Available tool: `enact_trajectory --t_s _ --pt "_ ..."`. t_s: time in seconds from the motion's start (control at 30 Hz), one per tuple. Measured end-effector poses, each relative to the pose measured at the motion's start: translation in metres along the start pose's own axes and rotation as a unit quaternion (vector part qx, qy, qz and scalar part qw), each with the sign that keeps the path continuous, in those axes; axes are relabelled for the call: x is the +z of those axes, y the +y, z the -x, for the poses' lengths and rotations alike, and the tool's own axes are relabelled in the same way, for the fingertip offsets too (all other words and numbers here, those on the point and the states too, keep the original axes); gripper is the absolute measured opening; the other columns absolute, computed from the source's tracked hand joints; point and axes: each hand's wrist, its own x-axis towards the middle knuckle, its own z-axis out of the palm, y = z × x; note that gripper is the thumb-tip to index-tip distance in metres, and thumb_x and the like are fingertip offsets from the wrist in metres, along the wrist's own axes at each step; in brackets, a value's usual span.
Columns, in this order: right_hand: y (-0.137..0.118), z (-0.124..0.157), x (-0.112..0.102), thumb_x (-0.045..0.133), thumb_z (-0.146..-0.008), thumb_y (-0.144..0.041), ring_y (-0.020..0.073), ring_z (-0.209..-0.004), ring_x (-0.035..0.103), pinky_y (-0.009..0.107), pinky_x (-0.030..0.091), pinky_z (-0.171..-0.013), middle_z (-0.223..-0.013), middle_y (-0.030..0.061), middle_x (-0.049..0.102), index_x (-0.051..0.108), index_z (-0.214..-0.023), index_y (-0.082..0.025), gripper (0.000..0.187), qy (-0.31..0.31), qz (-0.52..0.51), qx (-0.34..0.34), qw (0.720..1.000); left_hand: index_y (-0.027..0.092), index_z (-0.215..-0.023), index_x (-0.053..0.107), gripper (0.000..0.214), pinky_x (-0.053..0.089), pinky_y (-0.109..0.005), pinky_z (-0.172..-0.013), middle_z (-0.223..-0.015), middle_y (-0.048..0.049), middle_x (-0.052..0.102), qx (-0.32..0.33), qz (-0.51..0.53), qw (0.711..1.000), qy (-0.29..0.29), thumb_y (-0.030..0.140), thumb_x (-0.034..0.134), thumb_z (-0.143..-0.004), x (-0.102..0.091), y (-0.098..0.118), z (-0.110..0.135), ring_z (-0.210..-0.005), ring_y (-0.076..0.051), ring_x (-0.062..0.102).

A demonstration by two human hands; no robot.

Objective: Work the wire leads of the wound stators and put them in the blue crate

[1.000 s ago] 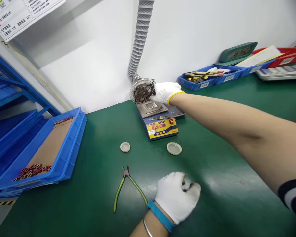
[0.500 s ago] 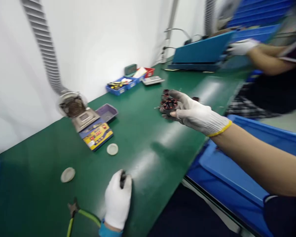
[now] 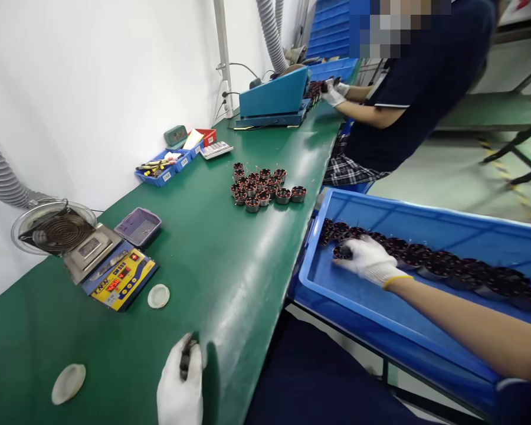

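My right hand (image 3: 366, 260), in a white glove, reaches into a blue tray (image 3: 425, 227) beside the bench and closes on a dark wound coil part (image 3: 341, 252) at the left end of a long row of such parts (image 3: 451, 262). My left hand (image 3: 181, 381), also gloved, rests on the green bench (image 3: 221, 265) near its front edge, its fingers curled round a small dark part (image 3: 186, 354). A cluster of several coil parts (image 3: 265, 186) stands on the bench farther off.
A solder pot with a yellow panel (image 3: 110, 271), a round fan guard (image 3: 53, 230) on a grey hose, a purple dish (image 3: 138, 225) and two white caps (image 3: 158, 296) lie at left. Small blue tool bins (image 3: 163, 165) line the wall. A co-worker (image 3: 398, 77) sits at a blue machine (image 3: 274, 97).
My view has swung right. My right hand moved from the fan guard, past the bench with a coil part in it, down into the blue tray. My left hand has kept its part.
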Motion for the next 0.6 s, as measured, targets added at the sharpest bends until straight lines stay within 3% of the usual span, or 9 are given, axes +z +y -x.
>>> enact_trajectory --t_s 0.07,0.13,0.23,0.33,0.47,0.6 --pt "0.002 -0.011 0.009 0.072 -0.097 -0.052 0.0277 -0.137 0.056 0.054 0.038 -0.123 -0.129 0.0101 0.073 0.074 -0.101 -0.028 0.025 -0.019 0.027 -0.045 0.998 0.023 -0.112 0.077 0.058 0.058 -0.044 -0.101 -0.116 -0.0097 0.082 0.001 0.001 1.000 -0.003 0.068 0.061 -0.079 -0.002 0.000 -0.001 -0.104 -0.031 0.076" --pt "0.003 -0.021 0.013 0.072 -0.097 -0.051 0.0286 -0.146 0.048 0.056 0.030 -0.127 -0.137 0.0100 0.071 0.075 -0.105 -0.029 0.024 -0.016 0.048 -0.068 0.996 0.021 -0.113 0.076 0.061 0.060 -0.044 -0.098 -0.114 -0.0106 0.082 -0.005 0.001 1.000 -0.019 0.070 0.063 -0.078 -0.003 0.002 0.000 -0.102 -0.031 0.076" --pt "0.003 -0.025 0.012 0.073 -0.089 -0.049 0.0346 -0.149 0.045 0.058 0.020 -0.130 -0.133 0.0128 0.072 0.076 -0.091 -0.033 0.016 0.016 0.063 -0.081 0.995 0.019 -0.114 0.076 0.065 0.062 -0.042 -0.090 -0.109 -0.0119 0.082 -0.001 0.012 1.000 -0.023 0.072 0.064 -0.077 -0.004 0.004 0.003 -0.093 -0.030 0.077" --pt "-0.005 -0.019 0.003 0.069 -0.078 -0.053 0.0442 -0.141 0.053 0.059 0.027 -0.127 -0.123 0.0182 0.073 0.074 -0.079 -0.039 0.015 0.061 0.057 -0.078 0.993 0.019 -0.113 0.077 0.061 0.061 -0.040 -0.090 -0.110 -0.0116 0.081 0.008 0.007 1.000 -0.002 0.069 0.064 -0.080 -0.004 0.006 0.005 -0.093 -0.028 0.076" --pt "-0.040 -0.016 -0.021 0.055 -0.082 -0.062 0.0433 -0.149 0.045 0.055 0.028 -0.128 -0.139 0.0230 0.064 0.074 -0.118 -0.043 0.045 0.150 0.026 -0.068 0.986 0.019 -0.111 0.078 0.058 0.063 -0.042 -0.090 -0.113 -0.0125 0.082 -0.003 0.005 0.999 -0.035 0.066 0.067 -0.079 -0.006 0.010 0.006 -0.098 -0.031 0.077" --pt "-0.097 -0.048 -0.045 0.066 -0.082 -0.058 0.0299 -0.158 0.036 0.036 0.029 -0.130 -0.166 0.0137 0.046 0.057 -0.149 -0.033 0.072 0.145 -0.015 -0.131 0.981 0.019 -0.112 0.079 0.057 0.061 -0.043 -0.097 -0.115 -0.0132 0.082 0.009 0.011 0.999 -0.042 0.065 0.066 -0.081 -0.009 0.012 0.004 -0.101 -0.031 0.077"
